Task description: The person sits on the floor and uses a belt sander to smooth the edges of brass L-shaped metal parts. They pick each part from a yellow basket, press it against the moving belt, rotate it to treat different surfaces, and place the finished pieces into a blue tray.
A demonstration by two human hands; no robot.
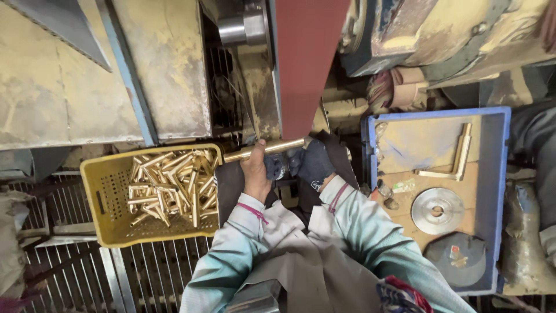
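A brass rod [271, 148] lies crosswise under the lower end of a dark red sanding belt [304, 64]. My left hand [255, 171], bare, grips the rod near its left part. In a dark glove, my right hand [313, 163] holds the rod's right end close to the belt. Pale sleeves cover both forearms. A yellow plastic crate [110, 203] sits just left of my left hand, holding several brass L-shaped pieces [174, 185].
A blue tray [495, 168] at right holds a brass L-shaped piece [457, 156], a metal disc [437, 210] and a dark round disc [454, 258]. The yellowed machine housing [87, 75] fills the top. A metal floor grate [150, 272] lies below the crate.
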